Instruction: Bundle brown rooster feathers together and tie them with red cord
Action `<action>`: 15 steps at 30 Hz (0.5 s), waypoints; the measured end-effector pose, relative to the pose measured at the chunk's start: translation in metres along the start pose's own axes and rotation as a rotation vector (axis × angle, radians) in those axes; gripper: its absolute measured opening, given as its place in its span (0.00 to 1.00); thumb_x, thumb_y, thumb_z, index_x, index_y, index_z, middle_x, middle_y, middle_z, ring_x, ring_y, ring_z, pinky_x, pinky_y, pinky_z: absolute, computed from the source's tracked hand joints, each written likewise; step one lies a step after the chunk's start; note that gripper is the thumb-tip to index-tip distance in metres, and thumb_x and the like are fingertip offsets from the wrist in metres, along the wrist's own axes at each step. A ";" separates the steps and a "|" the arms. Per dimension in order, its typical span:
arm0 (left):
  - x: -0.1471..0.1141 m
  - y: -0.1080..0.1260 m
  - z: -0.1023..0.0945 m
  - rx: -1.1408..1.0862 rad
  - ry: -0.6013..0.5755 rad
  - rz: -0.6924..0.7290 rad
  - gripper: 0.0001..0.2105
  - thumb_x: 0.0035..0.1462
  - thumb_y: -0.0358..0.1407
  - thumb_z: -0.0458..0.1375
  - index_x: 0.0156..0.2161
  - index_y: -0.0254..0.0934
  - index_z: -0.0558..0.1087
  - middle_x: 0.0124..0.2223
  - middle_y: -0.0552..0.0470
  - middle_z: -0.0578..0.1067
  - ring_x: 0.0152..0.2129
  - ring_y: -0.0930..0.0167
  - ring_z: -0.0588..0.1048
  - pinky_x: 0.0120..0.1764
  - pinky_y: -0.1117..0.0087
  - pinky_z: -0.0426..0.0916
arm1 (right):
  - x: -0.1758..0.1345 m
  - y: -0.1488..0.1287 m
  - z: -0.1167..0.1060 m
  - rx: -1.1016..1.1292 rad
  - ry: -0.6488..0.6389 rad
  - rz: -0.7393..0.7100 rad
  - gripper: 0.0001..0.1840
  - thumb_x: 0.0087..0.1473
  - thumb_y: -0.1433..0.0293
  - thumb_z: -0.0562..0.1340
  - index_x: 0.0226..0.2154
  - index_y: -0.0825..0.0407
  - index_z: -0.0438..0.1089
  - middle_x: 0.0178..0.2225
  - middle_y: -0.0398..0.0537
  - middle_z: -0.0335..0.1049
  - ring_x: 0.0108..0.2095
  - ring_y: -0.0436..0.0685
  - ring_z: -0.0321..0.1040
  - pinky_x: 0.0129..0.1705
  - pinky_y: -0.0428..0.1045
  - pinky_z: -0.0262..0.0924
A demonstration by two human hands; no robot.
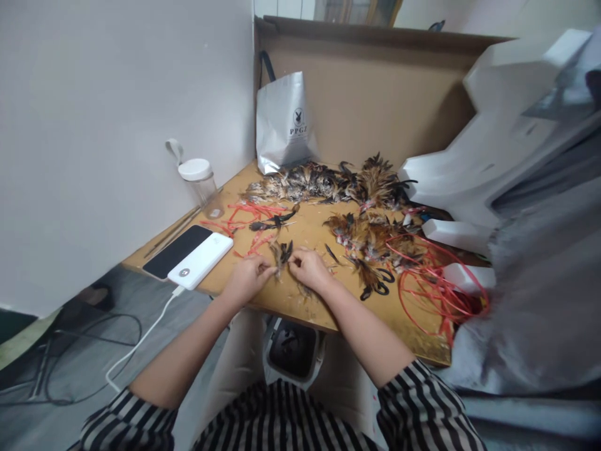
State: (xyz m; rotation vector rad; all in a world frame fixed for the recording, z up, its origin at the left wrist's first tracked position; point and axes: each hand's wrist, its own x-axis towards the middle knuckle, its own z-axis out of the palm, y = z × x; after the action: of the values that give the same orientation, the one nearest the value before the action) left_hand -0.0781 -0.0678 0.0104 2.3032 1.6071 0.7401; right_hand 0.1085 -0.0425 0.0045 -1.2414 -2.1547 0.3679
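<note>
At the near edge of the table, a small bunch of brown and black feathers [280, 252] stands between my two hands. My left hand [250, 275] pinches it low down, thumb against forefinger. My right hand [307, 268] has its fingers closed at the bunch's right side. A single dark feather [332, 254] lies just right of that hand. Farther right are black-handled scissors [378, 289], partly under brown feathers. Beyond my hands lie dark long feathers [275, 220] and red plastic strips [253, 215].
Feather piles [323, 181] line the back, with brown bundles [361, 235] in front. Tangled red string [436, 294] spreads at right beside white foam [507, 125]. At left are a phone [181, 250], a white power bank [201, 260] with cable and a lidded jar [200, 181]. A silver bag [282, 125] stands behind.
</note>
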 end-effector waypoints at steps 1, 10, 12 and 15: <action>0.002 0.003 0.000 0.003 -0.024 -0.042 0.13 0.50 0.44 0.52 0.28 0.35 0.69 0.28 0.49 0.72 0.27 0.70 0.69 0.30 0.71 0.59 | 0.000 0.000 0.000 -0.002 -0.001 -0.001 0.05 0.43 0.76 0.55 0.23 0.53 0.66 0.26 0.44 0.63 0.28 0.49 0.60 0.32 0.44 0.52; 0.015 0.024 -0.005 0.135 -0.182 -0.185 0.08 0.47 0.38 0.53 0.24 0.36 0.71 0.24 0.48 0.72 0.23 0.69 0.69 0.26 0.71 0.55 | -0.003 0.004 -0.023 0.040 0.043 0.061 0.10 0.45 0.72 0.57 0.34 0.52 0.69 0.32 0.45 0.66 0.30 0.50 0.61 0.34 0.45 0.54; 0.017 0.024 -0.010 0.033 -0.173 -0.195 0.08 0.46 0.36 0.53 0.23 0.35 0.71 0.23 0.49 0.72 0.22 0.70 0.68 0.25 0.72 0.55 | -0.010 0.012 -0.043 -0.012 0.107 0.142 0.11 0.46 0.70 0.57 0.36 0.52 0.69 0.32 0.46 0.66 0.32 0.51 0.61 0.36 0.45 0.54; 0.022 0.024 -0.015 -0.309 -0.126 -0.220 0.08 0.45 0.38 0.55 0.24 0.35 0.71 0.23 0.51 0.71 0.21 0.71 0.67 0.25 0.73 0.56 | -0.026 0.029 -0.079 -0.195 0.143 0.288 0.11 0.48 0.68 0.55 0.33 0.52 0.69 0.34 0.48 0.66 0.34 0.52 0.62 0.37 0.46 0.53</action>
State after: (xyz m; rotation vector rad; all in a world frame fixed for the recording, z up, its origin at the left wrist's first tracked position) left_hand -0.0612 -0.0572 0.0403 1.8845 1.5361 0.7166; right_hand 0.1881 -0.0547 0.0400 -1.6436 -1.9294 0.1824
